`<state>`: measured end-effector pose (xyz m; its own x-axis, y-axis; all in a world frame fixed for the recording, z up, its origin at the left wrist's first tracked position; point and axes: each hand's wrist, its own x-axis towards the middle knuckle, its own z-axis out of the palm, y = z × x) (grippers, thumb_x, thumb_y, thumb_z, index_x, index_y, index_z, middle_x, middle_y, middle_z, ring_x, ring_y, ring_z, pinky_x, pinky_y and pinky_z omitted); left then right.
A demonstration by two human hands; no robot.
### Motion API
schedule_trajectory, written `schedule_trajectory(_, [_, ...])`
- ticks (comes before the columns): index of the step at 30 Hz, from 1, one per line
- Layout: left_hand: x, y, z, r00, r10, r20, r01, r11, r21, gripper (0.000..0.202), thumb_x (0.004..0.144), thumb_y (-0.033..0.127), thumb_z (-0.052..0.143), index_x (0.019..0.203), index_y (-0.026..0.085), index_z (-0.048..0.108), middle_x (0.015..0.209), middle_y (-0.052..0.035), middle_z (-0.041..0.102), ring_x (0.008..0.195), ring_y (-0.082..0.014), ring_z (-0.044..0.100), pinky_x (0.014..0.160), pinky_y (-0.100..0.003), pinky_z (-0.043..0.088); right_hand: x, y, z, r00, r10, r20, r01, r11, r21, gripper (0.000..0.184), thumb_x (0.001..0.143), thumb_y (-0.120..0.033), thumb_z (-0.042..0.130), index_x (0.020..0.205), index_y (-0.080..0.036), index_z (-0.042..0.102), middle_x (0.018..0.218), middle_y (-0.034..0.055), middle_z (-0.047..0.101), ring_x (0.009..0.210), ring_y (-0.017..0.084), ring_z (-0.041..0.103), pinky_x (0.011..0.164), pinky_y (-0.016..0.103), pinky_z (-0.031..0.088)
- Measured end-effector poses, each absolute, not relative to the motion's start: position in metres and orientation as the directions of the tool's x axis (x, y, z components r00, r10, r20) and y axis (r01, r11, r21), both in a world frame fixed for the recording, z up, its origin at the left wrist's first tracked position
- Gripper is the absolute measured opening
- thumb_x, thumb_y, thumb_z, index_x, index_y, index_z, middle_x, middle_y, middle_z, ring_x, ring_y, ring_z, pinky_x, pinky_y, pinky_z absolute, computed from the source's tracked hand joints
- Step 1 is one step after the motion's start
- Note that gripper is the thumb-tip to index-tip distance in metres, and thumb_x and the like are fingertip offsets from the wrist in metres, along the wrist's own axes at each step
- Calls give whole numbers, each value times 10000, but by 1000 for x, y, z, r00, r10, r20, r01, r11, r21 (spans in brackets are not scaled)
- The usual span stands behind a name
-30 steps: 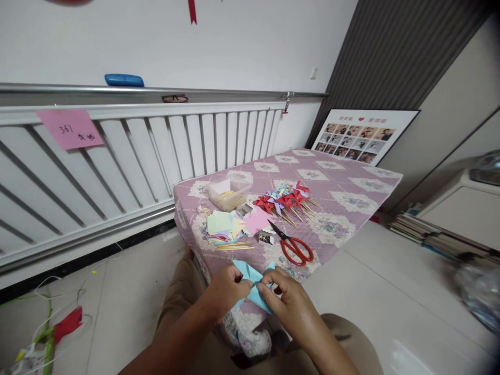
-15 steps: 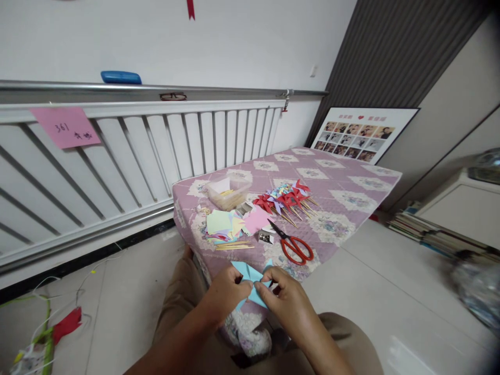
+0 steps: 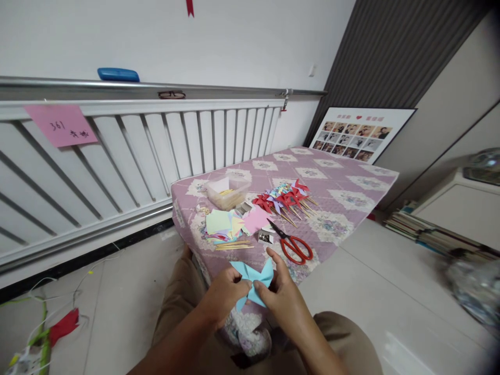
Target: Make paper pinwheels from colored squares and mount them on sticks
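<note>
A light blue paper pinwheel [image 3: 264,275] is held over the near edge of the table, its corners folded in toward the middle. My left hand [image 3: 224,292] grips its left side, thumb pressed near the centre. My right hand [image 3: 280,291] pinches it from the right, thumb also at the centre, with the index finger stretched up behind a blade. Beyond my hands lie red-handled scissors [image 3: 296,249], a small open box of metal pins [image 3: 265,237] and thin wooden sticks [image 3: 234,245].
Stacked coloured paper squares [image 3: 219,223] and a pink sheet [image 3: 257,219] lie near a clear plastic box [image 3: 228,191] of sticks. Finished red, purple and blue pinwheels [image 3: 287,198] are bunched behind. A white radiator [image 3: 203,140] borders the table [image 3: 332,174]; cables [image 3: 76,291] trail on the floor.
My right index finger has lifted off the paper and now points up. The right blades of the blue pinwheel show more fully. My thumbs stay at its centre.
</note>
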<state>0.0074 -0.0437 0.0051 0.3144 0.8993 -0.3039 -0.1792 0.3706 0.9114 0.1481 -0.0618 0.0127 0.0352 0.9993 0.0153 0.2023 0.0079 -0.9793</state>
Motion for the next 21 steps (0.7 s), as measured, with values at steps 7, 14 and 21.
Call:
schedule_trajectory(7, [4, -41, 8, 410, 863, -295, -285, 428, 858, 103, 640, 240, 632, 664, 145, 600, 592, 14, 542, 513, -96, 465, 543, -252, 398, 147, -56, 6, 42, 999, 18, 210, 9, -978, 701, 735, -197, 576, 1389, -214, 324, 666, -65, 486, 540, 146, 494, 509, 259, 434])
schedule_trajectory(14, [-2, -35, -3, 370, 866, -336, -225, 435, 872, 195, 611, 257, 664, 760, 144, 607, 684, 1, 573, 574, -119, 509, 568, -267, 415, 142, -48, -6, 34, 999, -25, 206, -32, -978, 696, 731, -196, 576, 1374, -213, 308, 686, -72, 473, 543, 136, 471, 530, 256, 420])
schedule_trajectory(21, [-2, -26, -28, 295, 894, -338, -89, 378, 921, 174, 687, 221, 566, 818, 141, 648, 591, 28, 538, 547, -117, 481, 582, -259, 405, 138, -41, -14, 55, 998, -13, 235, -25, -972, 674, 713, -165, 566, 1351, -191, 349, 749, -41, 531, 618, 149, 516, 593, 270, 454])
